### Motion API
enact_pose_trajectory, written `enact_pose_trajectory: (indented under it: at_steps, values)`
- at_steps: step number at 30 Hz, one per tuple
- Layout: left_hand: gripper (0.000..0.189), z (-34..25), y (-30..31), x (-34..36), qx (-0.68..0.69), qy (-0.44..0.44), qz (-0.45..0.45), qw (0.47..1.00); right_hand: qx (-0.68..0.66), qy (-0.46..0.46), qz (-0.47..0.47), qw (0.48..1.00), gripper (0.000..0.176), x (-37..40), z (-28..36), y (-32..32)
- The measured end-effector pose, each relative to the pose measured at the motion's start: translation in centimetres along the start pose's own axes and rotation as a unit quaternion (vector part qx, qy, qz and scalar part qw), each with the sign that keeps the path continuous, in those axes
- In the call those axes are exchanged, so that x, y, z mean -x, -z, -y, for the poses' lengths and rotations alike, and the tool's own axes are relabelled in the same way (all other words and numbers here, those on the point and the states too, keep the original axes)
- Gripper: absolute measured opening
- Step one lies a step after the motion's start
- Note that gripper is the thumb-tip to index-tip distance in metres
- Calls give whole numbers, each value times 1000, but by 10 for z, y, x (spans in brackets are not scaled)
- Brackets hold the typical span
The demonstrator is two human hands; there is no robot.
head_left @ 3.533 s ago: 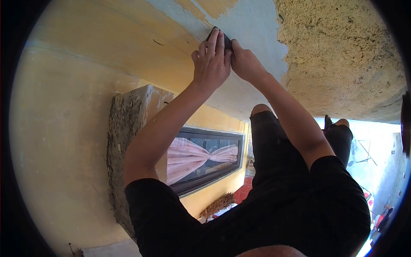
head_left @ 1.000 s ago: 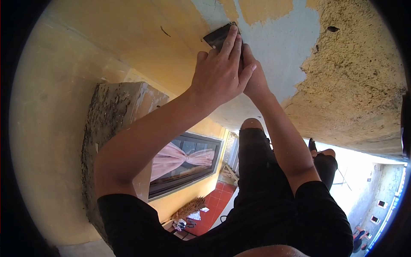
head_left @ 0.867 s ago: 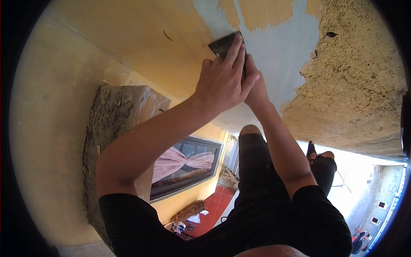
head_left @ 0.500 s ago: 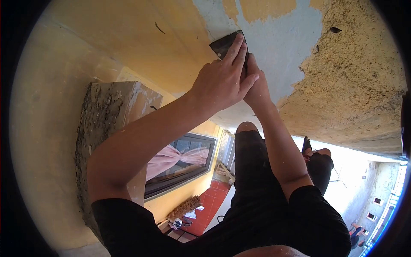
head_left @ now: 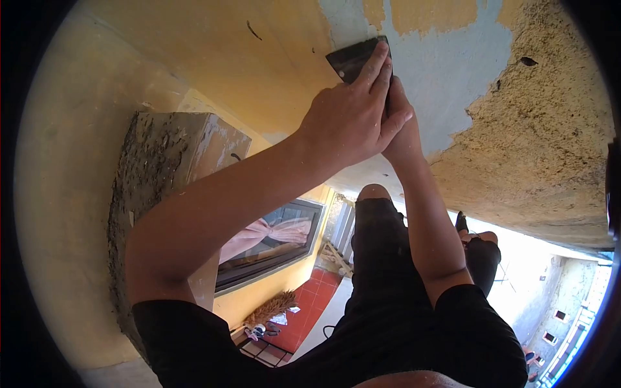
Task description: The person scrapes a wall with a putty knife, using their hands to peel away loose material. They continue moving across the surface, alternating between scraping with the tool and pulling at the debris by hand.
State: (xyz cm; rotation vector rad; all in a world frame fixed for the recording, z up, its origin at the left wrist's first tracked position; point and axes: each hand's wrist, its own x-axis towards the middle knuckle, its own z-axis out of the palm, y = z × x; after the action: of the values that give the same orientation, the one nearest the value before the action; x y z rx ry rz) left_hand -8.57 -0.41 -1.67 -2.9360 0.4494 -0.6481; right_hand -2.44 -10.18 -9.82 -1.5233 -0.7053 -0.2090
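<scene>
A dark, flat-bladed scraper (head_left: 351, 59) lies against the yellow painted wall (head_left: 284, 84), at the edge of a pale grey-blue bare patch (head_left: 440, 71). My left hand (head_left: 352, 116) is laid over it, two fingers stretched along the blade and pressing on it, the thumb crossing towards my other hand. Behind and below, my right hand (head_left: 402, 132) is closed around the handle, which is mostly hidden by the hands. Ragged yellow paint remnants (head_left: 430, 16) border the patch.
Rough, crumbling plaster (head_left: 556, 116) spreads to the right. A flaking ledge or pillar (head_left: 162, 149) juts out on the left. Below are a window with a pink curtain (head_left: 265, 236), red floor tiles (head_left: 314, 297), a feathery brown bundle (head_left: 272, 307), and my bent knees (head_left: 375, 193).
The view has shifted and tilted slightly, so hands, scraper and wall patch all appear further right. Both hands keep their hold on the scraper; any slide along the wall is too small to tell.
</scene>
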Motion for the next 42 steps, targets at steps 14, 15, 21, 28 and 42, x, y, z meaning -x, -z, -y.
enact_pose_trajectory:
  at_steps: [14, 15, 21, 28, 42]
  values:
    - [73, 1, -10, 1, 24, 0, -3, 1000, 53, -20, 6, 998, 19, -2, 1, 7]
    - [72, 1, -9, 1, 21, -3, -4, 1000, 53, -18, 6, 998, 19, -2, 1, 6]
    - [72, 3, -6, -3, 26, 6, -2, 1000, 38, 8, -3, 999, 21, -8, -2, 2]
    - [71, 3, -1, -3, 12, 3, -33, 999, 14, -7, 8, 1000, 24, -12, 2, 0]
    - [72, -6, -8, 5, 14, 35, 77, 996, 84, -105, 35, 990, 26, 4, -4, 4]
